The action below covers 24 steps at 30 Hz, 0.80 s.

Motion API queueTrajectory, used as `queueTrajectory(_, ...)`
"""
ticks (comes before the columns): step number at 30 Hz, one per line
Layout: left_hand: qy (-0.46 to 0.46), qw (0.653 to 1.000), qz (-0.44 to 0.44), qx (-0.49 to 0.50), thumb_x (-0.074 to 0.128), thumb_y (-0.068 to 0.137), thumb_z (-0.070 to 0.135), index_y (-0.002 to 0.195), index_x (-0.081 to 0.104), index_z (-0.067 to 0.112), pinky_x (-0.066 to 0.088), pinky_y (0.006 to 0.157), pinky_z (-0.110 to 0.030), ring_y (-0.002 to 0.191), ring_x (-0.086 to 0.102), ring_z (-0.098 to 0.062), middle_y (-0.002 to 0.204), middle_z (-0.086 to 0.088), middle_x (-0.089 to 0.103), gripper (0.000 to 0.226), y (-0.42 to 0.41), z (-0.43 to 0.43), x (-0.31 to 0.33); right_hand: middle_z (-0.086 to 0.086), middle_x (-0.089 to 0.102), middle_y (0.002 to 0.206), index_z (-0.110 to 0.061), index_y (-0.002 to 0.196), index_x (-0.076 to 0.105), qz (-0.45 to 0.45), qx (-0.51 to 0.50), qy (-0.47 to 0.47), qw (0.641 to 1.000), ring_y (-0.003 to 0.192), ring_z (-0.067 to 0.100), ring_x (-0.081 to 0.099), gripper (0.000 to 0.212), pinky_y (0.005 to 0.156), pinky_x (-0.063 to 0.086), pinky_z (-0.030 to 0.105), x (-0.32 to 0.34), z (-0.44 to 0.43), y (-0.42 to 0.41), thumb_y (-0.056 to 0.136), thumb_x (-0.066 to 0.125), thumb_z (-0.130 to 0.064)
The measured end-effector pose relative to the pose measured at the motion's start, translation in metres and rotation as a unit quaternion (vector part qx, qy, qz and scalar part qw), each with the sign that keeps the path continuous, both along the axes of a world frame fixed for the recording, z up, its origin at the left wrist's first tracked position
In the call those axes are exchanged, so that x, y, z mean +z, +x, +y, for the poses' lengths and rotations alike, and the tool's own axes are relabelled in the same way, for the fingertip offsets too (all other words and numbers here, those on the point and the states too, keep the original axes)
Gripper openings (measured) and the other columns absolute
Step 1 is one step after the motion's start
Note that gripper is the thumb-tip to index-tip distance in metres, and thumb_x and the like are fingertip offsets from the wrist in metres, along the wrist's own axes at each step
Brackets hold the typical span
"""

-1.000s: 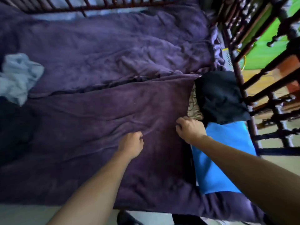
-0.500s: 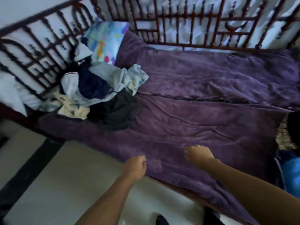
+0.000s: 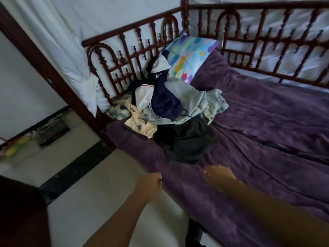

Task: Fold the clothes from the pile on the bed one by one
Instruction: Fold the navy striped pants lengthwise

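Note:
A pile of unfolded clothes (image 3: 170, 107) lies at the head end of the bed. It has a dark grey garment (image 3: 187, 139) in front, a light grey one (image 3: 199, 100), a navy and white jacket (image 3: 160, 97) and a cream printed piece (image 3: 138, 122). My left hand (image 3: 148, 184) hangs over the bed's near edge, fingers loosely curled, holding nothing. My right hand (image 3: 218, 175) hovers over the purple blanket (image 3: 267, 139), just short of the dark garment, fingers loosely bent and holding nothing.
A colourful pillow (image 3: 188, 56) leans against the dark red carved wooden headboard (image 3: 128, 56). A rail of the same wood (image 3: 267, 41) runs along the far side. Tiled floor (image 3: 80, 175) lies to the left, with clutter (image 3: 44, 134) by the wall.
My view has swung left from the folded stack at the foot end to the pile. Both hands have come with it and now hang near the dark garment, the right hand's fingers less curled.

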<state>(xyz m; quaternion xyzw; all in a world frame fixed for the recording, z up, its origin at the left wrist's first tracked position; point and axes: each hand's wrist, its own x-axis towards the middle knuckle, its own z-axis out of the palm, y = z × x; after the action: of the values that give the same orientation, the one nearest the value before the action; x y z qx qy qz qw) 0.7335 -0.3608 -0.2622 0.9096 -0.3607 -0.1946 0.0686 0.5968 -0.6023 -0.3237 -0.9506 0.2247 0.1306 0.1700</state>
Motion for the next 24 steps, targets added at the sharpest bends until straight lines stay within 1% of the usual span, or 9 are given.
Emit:
queueTrajectory(3, 0.012, 1.000, 0.004, 0.015, 0.046, 0.094, 0.023, 0.102, 0.059, 0.015, 0.039, 0.077, -0.031, 0.098, 0.059, -0.026, 0.102, -0.009, 0.065, 0.018, 0.060, -0.007, -0.001, -0.001, 0.063, 0.121, -0.032, 0.114, 0.058, 0.008, -0.003, 0.020, 1.000, 0.107, 0.026, 0.061, 0.028, 0.080, 0.045, 0.033, -0.011, -0.011, 0.064, 0.092, 0.045, -0.043)
queueTrajectory(7, 0.012, 0.999, 0.023, 0.041, 0.046, 0.095, 0.026, 0.115, 0.059, 0.018, 0.045, 0.088, -0.031, 0.106, 0.058, -0.022, 0.112, -0.005, 0.064, 0.025, 0.141, -0.023, -0.001, 0.000, 0.065, 0.114, -0.030, 0.111, 0.058, 0.011, 0.005, 0.036, 0.999, 0.099, 0.026, 0.062, 0.027, 0.069, 0.041, 0.031, -0.018, -0.021, 0.143, 0.091, 0.045, -0.042)
queueTrajectory(9, -0.003, 0.998, 0.031, 0.057, 0.047, 0.095, 0.025, 0.117, 0.060, 0.018, 0.046, 0.092, -0.032, 0.107, 0.058, -0.022, 0.114, -0.005, 0.065, 0.026, 0.178, -0.031, 0.000, 0.000, 0.065, 0.115, -0.030, 0.113, 0.058, 0.013, 0.010, 0.029, 0.999, 0.103, 0.027, 0.061, 0.029, 0.073, 0.042, 0.032, -0.015, -0.026, 0.178, 0.090, 0.046, -0.043)
queueTrajectory(11, -0.007, 0.998, 0.036, 0.057, 0.047, 0.094, 0.025, 0.116, 0.061, 0.018, 0.046, 0.090, -0.030, 0.106, 0.059, -0.021, 0.113, -0.003, 0.066, 0.026, 0.208, -0.035, -0.002, 0.001, 0.064, 0.116, -0.031, 0.114, 0.059, 0.020, 0.011, 0.031, 0.999, 0.105, 0.027, 0.061, 0.030, 0.078, 0.044, 0.033, -0.011, -0.030, 0.209, 0.090, 0.047, -0.044)
queueTrajectory(13, -0.006, 0.997, 0.049, 0.054, 0.049, 0.094, 0.026, 0.113, 0.061, 0.019, 0.046, 0.087, -0.028, 0.104, 0.060, -0.019, 0.110, -0.001, 0.067, 0.024, 0.237, -0.038, -0.008, 0.001, 0.065, 0.116, -0.031, 0.115, 0.059, 0.024, 0.005, 0.034, 0.999, 0.104, 0.027, 0.061, 0.030, 0.078, 0.045, 0.033, -0.011, -0.036, 0.239, 0.090, 0.048, -0.044)
queueTrajectory(16, 0.003, 0.996, 0.075, 0.039, 0.049, 0.094, 0.026, 0.111, 0.062, 0.020, 0.047, 0.087, -0.029, 0.104, 0.061, -0.017, 0.108, 0.001, 0.067, 0.022, 0.288, -0.049, -0.026, 0.002, 0.064, 0.117, -0.030, 0.117, 0.058, 0.031, -0.014, 0.032, 0.999, 0.106, 0.027, 0.061, 0.032, 0.080, 0.046, 0.034, -0.014, -0.051, 0.286, 0.090, 0.049, -0.043)
queueTrajectory(20, 0.009, 0.996, 0.087, -0.021, 0.049, 0.094, 0.027, 0.111, 0.062, 0.020, 0.046, 0.086, -0.030, 0.105, 0.059, -0.016, 0.107, 0.003, 0.067, 0.022, 0.364, -0.074, -0.056, 0.005, 0.062, 0.117, -0.024, 0.113, 0.058, 0.064, -0.066, 0.021, 0.996, 0.105, 0.028, 0.060, 0.028, 0.077, 0.044, 0.034, -0.030, -0.075, 0.348, 0.091, 0.049, -0.039)
queueTrajectory(22, 0.011, 0.992, 0.111, -0.054, 0.049, 0.094, 0.025, 0.107, 0.064, 0.017, 0.047, 0.082, -0.030, 0.099, 0.061, -0.017, 0.101, 0.001, 0.067, 0.021, 0.404, -0.088, -0.069, 0.004, 0.061, 0.121, -0.023, 0.114, 0.058, 0.087, -0.105, 0.018, 0.991, 0.109, 0.027, 0.058, 0.029, 0.081, 0.046, 0.035, -0.042, -0.083, 0.377, 0.091, 0.048, -0.038)
queueTrajectory(24, 0.020, 0.988, 0.127, -0.089, 0.049, 0.094, 0.024, 0.104, 0.064, 0.016, 0.049, 0.078, -0.032, 0.095, 0.061, -0.018, 0.098, -0.001, 0.067, 0.020, 0.441, -0.101, -0.080, 0.003, 0.058, 0.127, -0.024, 0.121, 0.055, 0.112, -0.137, 0.020, 0.984, 0.115, 0.026, 0.056, 0.033, 0.088, 0.046, 0.035, -0.056, -0.092, 0.407, 0.092, 0.047, -0.035)
